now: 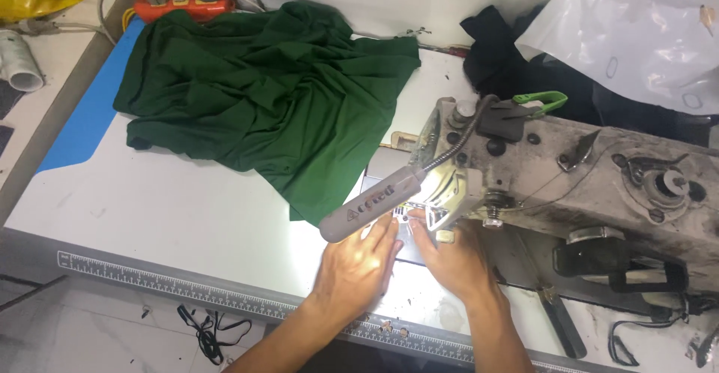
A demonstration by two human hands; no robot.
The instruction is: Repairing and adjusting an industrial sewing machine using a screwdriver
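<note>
My left hand [358, 262] and right hand [449, 257] lay flat-fingered, holding nothing, under the lamp [374, 202]; green cloth [269, 96] bunched at 11 o'clock.

Both bare forearms reach up from the lower edge and converge. The left hand [358, 264] lies palm down, back of the hand upward, fingers [386, 231] stretched forward and close together. The right hand [451, 261] sits just beside it, angled inward, its fingers extended toward the left fingertips, nearly touching.

A sewing workshop: industrial sewing machine [569, 186], green fabric [269, 88], ruler-edged table [187, 223].
</note>
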